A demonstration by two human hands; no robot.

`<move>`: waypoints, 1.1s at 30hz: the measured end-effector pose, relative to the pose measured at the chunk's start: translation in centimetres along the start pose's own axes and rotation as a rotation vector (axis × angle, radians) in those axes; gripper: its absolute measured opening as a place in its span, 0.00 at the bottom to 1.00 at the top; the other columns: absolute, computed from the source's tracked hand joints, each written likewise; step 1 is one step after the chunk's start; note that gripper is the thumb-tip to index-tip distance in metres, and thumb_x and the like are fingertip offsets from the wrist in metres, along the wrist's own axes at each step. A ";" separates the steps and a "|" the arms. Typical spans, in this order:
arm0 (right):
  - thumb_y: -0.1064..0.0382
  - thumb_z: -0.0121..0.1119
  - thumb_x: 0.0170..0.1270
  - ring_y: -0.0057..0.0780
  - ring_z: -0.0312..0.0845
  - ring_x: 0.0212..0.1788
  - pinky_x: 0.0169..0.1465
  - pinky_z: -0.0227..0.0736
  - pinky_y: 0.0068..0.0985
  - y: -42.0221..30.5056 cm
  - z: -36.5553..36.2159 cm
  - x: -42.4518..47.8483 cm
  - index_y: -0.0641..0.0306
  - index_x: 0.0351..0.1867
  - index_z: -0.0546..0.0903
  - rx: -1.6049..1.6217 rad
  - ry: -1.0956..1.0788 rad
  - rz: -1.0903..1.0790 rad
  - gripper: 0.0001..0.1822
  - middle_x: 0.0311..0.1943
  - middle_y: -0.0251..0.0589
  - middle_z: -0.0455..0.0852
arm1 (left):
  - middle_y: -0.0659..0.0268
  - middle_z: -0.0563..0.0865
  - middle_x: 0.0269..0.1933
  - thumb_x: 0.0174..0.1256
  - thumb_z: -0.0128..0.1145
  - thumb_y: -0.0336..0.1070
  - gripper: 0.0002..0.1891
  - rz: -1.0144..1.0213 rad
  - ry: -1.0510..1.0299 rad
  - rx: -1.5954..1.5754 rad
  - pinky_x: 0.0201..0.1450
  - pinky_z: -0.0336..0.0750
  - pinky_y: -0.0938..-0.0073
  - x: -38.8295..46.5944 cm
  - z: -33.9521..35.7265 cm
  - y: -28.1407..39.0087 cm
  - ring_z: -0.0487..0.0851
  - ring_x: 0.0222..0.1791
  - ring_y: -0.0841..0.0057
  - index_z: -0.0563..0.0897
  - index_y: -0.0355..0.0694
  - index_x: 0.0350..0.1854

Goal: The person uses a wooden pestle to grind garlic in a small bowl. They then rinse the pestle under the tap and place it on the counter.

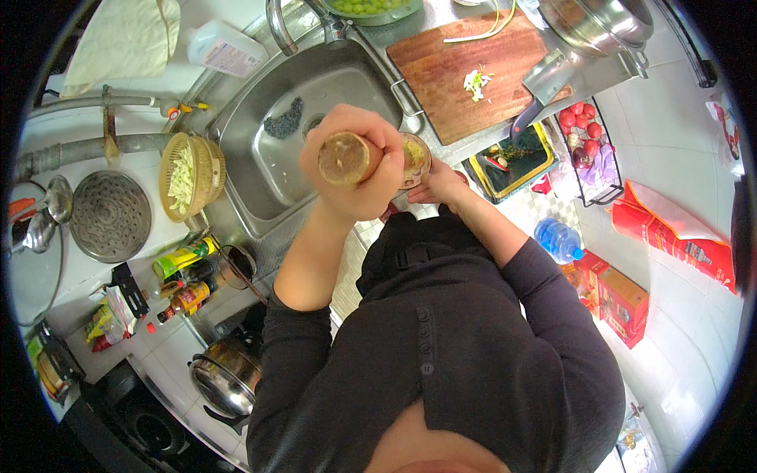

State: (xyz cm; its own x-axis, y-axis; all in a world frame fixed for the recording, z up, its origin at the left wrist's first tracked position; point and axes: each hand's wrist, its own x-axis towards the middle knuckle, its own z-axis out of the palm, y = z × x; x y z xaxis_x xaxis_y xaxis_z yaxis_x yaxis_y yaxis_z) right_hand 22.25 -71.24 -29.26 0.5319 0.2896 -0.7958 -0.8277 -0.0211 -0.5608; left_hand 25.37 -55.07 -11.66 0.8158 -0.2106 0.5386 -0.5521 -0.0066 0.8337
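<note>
My left hand (369, 195) is closed around an upright wooden rod, perhaps a rolling pin or pestle (343, 159), whose round end faces me. Just right of that fist, a small bowl (424, 155) with a patterned rim contains yellowish pieces (413, 156). The fingers of my right hand (443, 184) hold this bowl by its near right side. The fist covers part of the bowl, and the rod's lower end is hidden. Chopped pale green and white pieces (476, 84) lie on the wooden cutting board (437, 77), with a cleaver (547, 77) at its right edge.
A steel sink (260, 171) with a dark scouring pad (284, 120) lies ahead. Left of it are a yellow colander (216, 174) of chopped vegetable, bottles (188, 298) and a steel pot (222, 384). A wire basket (612, 156) of tomatoes and a water jug (556, 239) are right.
</note>
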 end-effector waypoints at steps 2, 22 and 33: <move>0.69 0.39 0.71 0.36 0.88 0.33 0.36 0.86 0.28 -0.2 -0.1 0.0 0.54 0.68 0.61 -0.003 0.000 0.000 0.24 0.39 0.51 0.87 | 0.62 0.78 0.22 0.53 0.58 0.20 0.14 0.029 -0.007 -0.044 0.23 0.74 0.74 0.4 0.2 0.7 0.77 0.19 0.76 0.68 0.38 0.36; 0.70 0.39 0.71 0.35 0.88 0.32 0.34 0.86 0.29 1.9 -0.1 1.9 0.55 0.65 0.65 -0.027 0.045 -0.040 0.21 0.37 0.49 0.87 | 0.60 0.76 0.22 0.53 0.57 0.20 0.14 -0.005 -0.014 -0.090 0.24 0.74 0.72 -0.7 -0.2 0.5 0.74 0.18 0.75 0.66 0.39 0.37; 0.65 0.40 0.73 0.36 0.88 0.28 0.26 0.83 0.28 1.0 0.1 0.8 0.60 0.59 0.70 0.014 0.063 -0.059 0.16 0.32 0.50 0.87 | 0.61 0.77 0.22 0.55 0.59 0.21 0.14 0.006 -0.015 -0.055 0.25 0.76 0.71 -0.3 0.5 0.6 0.77 0.19 0.74 0.67 0.40 0.36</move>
State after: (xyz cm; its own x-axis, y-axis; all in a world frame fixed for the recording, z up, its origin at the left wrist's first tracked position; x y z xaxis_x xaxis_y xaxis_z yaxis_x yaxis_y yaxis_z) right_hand 21.81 -70.90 -30.45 0.5893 0.2293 -0.7747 -0.7970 0.0080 -0.6039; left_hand 24.74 -55.46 -11.40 0.8094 -0.2251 0.5424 -0.5466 0.0486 0.8360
